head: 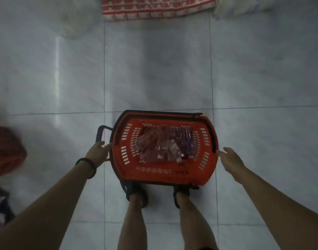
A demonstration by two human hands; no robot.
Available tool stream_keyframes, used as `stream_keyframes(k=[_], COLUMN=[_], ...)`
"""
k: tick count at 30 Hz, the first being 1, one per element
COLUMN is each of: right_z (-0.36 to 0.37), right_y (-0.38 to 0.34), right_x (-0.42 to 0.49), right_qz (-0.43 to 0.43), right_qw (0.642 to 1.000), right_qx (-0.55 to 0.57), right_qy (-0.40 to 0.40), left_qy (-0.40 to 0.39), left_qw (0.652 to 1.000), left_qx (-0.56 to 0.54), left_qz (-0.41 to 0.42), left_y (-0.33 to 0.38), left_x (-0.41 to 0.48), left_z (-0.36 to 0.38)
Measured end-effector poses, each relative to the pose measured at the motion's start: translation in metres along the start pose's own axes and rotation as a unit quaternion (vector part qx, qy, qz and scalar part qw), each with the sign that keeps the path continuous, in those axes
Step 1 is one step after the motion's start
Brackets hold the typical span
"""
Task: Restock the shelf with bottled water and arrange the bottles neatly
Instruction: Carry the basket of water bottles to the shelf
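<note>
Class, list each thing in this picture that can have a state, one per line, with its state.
red basket: on the floor, loaded, carry handles folded down.
bottles: lying jumbled inside the basket.
left hand: at the basket's left rim, grip unclear.
right hand: open, fingers straight, fingertips by the right rim.

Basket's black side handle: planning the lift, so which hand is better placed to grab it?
Left. The left hand is right beside the black handle on the red basket's left side; the right hand is open at the opposite rim, away from it.
</note>
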State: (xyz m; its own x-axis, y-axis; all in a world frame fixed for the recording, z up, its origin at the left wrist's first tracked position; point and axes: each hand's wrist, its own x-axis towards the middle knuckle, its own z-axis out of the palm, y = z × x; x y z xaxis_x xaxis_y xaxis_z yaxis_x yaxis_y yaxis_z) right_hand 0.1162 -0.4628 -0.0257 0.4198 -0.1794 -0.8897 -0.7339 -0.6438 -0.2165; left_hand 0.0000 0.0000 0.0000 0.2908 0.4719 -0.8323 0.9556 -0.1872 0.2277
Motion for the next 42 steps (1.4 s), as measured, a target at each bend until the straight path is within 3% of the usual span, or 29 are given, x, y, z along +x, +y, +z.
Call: stream_keyframes(k=[4,10,22,32,39,42], right_z=[0.016,0.027,0.017,0.001,0.046,0.075], right_y=[-0.012,-0.014,-0.046,-0.182,-0.311,-0.373], right_x=[0.039,0.052,0.018,-0.188,-0.359,-0.407], right_qz=[0.045,0.077,0.112,0.013,-0.064,-0.1], right_qw=[0.993,0.982,0.972,0.995,0.997,0.994], right_qx=[0.104,0.171,0.205,0.098,0.043,0.034], right_qy=[-0.017,0.001,-0.006,-0.013,-0.016,-0.028], left_qy=[-0.033,-0.027,-0.057,-0.021,-0.031,-0.011], left_qw=[0.995,0.984,0.95,0.917,0.849,0.837], left_qx=[-0.081,-0.157,-0.292,-0.387,-0.521,-0.546], left_qz=[-0.041,-0.077,-0.097,-0.089,-0.086,-0.047], left_y=[0.016,0.01,0.013,-0.04,-0.066,-0.073], left_x=[0.036,0.074,0.043,-0.122,-0.219,-0.239], left_z=[0.009,0.025,0.012,-0.158,-0.334,-0.404])
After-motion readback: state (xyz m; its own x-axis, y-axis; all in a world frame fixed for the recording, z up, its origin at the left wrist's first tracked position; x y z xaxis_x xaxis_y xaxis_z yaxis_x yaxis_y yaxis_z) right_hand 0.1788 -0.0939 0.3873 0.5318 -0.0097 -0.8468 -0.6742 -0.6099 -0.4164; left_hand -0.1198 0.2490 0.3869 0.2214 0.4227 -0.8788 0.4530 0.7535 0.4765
